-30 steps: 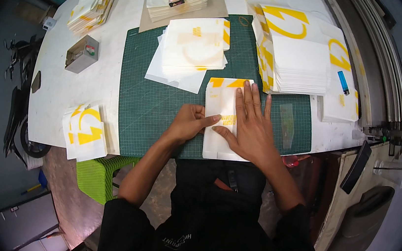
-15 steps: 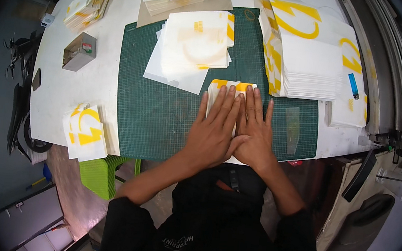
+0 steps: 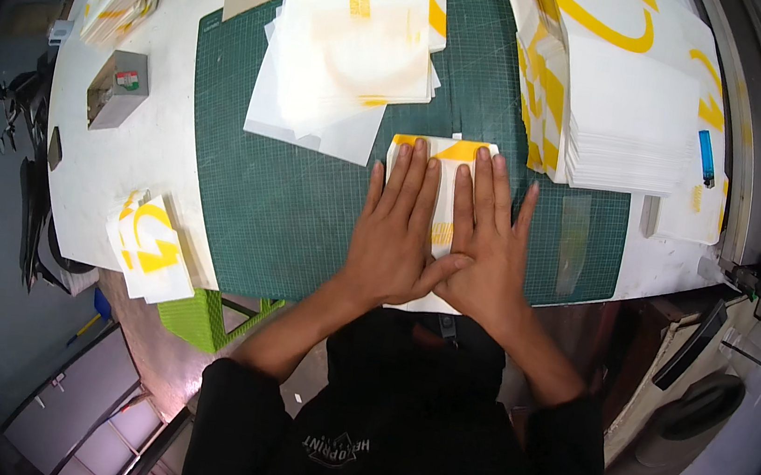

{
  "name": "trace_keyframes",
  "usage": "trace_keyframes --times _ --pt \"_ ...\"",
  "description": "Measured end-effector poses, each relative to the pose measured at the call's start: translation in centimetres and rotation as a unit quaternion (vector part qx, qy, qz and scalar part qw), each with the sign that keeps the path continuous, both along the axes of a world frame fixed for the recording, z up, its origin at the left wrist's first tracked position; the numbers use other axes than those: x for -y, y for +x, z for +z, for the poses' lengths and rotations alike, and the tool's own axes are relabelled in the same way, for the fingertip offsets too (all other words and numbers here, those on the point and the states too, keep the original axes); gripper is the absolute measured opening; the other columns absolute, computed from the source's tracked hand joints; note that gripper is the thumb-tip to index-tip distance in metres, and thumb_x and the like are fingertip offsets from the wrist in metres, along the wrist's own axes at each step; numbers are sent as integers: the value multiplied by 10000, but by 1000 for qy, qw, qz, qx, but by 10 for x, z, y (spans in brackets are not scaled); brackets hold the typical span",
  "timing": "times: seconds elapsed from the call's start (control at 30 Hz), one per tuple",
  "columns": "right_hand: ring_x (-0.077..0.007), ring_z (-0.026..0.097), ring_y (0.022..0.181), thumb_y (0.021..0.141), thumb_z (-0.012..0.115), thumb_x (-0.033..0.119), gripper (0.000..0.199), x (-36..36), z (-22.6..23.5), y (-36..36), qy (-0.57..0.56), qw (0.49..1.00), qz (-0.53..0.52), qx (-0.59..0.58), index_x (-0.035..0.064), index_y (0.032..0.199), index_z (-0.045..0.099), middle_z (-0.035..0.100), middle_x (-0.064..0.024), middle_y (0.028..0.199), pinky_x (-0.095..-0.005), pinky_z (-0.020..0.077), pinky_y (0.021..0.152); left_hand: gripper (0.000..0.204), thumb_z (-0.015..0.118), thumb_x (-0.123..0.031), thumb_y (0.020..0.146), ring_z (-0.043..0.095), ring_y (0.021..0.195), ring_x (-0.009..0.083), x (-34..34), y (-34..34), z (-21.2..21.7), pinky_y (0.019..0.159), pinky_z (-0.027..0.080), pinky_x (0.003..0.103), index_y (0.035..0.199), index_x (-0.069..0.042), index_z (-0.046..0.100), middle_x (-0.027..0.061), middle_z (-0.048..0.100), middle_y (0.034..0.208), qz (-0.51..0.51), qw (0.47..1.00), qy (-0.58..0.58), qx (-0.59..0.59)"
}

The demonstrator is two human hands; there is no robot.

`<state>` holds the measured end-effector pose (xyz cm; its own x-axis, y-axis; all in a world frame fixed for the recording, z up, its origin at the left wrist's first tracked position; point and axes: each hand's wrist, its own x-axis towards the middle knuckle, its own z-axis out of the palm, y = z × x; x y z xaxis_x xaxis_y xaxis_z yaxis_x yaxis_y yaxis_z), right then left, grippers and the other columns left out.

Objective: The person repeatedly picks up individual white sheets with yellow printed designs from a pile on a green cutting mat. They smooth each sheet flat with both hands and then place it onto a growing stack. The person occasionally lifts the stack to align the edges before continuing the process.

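Both hands lie flat on a folded white and yellow paper piece (image 3: 445, 209) at the near edge of the green cutting mat (image 3: 293, 218). My left hand (image 3: 392, 234) covers its left side, fingers stretched toward the yellow band at its far end. Over its right side spreads my right hand (image 3: 491, 241), its little finger reaching past the paper onto the mat. The thumbs meet near the paper's lower part. Between the hands a strip of the paper with small yellow print shows; the rest is hidden under palms and fingers.
Beyond my hands lies a stack of white printed sheets (image 3: 352, 37). At the right stands a tall pile of folded papers (image 3: 633, 125), with a blue lighter (image 3: 706, 157) beside it. Leftward are a grey box (image 3: 120, 91), a small paper stack (image 3: 152, 249) and a green stool (image 3: 202, 319).
My hands have spread slightly apart, uncovering more of the paper's middle strip. The view has shifted, so the far stacks sit higher in the picture.
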<state>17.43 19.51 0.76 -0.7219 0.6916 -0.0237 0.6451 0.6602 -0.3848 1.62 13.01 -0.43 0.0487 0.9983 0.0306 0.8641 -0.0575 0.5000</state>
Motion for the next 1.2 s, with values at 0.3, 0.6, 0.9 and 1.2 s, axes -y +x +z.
trace_keyframes --times 0.3,0.6,0.9,1.2 --pt "-441 116 1578 769 719 350 980 -7 8 -1 3 999 13 -40 -114 1535 320 187 -326 1654 -751 73 1180 1096 429 -715 976 59 1550 541 2 0 5 1221 72 656 1557 173 156 406 91 1639 14 1000 18 11" --pt "-449 128 1572 841 656 329 899 6 22 13 29 999 35 9 -121 1539 311 188 -315 1661 -752 84 1174 1072 460 -678 981 63 1557 518 -3 1 6 1234 81 631 1567 160 140 386 85 1650 16 1000 27 -3" --pt "-450 144 1566 903 642 459 918 18 9 19 15 999 15 -40 -129 1532 324 187 -320 1658 -724 91 1189 945 480 -581 1015 111 1561 492 15 -3 15 1232 91 638 1560 147 223 314 154 1673 42 993 5 -108" --pt "-450 130 1567 955 585 463 866 16 15 19 12 1000 26 -12 -134 1526 326 182 -320 1657 -723 78 1192 671 488 -404 1048 175 1526 543 21 1 6 1178 87 742 1608 -72 329 215 214 1692 86 988 2 -130"
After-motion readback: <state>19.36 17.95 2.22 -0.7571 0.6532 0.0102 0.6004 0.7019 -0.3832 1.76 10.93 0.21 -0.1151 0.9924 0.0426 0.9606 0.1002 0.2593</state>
